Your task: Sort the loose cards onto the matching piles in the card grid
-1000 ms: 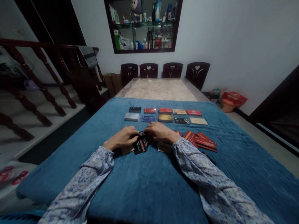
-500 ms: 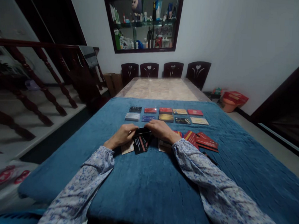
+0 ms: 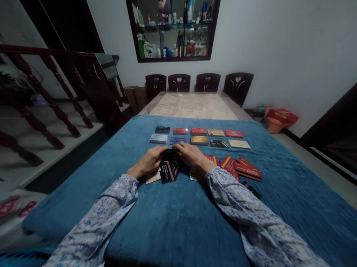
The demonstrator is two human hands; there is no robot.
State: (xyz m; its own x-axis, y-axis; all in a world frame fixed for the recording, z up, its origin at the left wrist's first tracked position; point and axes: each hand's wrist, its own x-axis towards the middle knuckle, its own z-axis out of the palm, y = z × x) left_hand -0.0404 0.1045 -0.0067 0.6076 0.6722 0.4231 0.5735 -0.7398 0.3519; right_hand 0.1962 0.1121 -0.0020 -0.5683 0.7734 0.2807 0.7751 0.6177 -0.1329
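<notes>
Between my two hands is a small stack of black cards [image 3: 170, 154]. My left hand [image 3: 150, 160] grips its left end and my right hand [image 3: 191, 153] its right end, with the fingers of both closed. Just below lie loose black cards [image 3: 168, 172] with a reddish stripe, fanned over a beige card [image 3: 153, 176]. Under my right wrist a pale card [image 3: 195, 176] is partly covered. Red cards [image 3: 248, 169] are spread to the right of that wrist, near a black card [image 3: 251, 190].
Beyond my hands, two rows of sorted card stacks [image 3: 199, 140] lie on the blue cloth [image 3: 173, 222]. Farther back is the bare stone tabletop [image 3: 192, 104] with dark chairs [image 3: 207, 83] behind it. A wooden railing [image 3: 50, 97] runs along the left.
The black stack between my hands has tipped, so more of its dark face shows. Both hands remain in nearly the same place, and the camera view has shifted slightly.
</notes>
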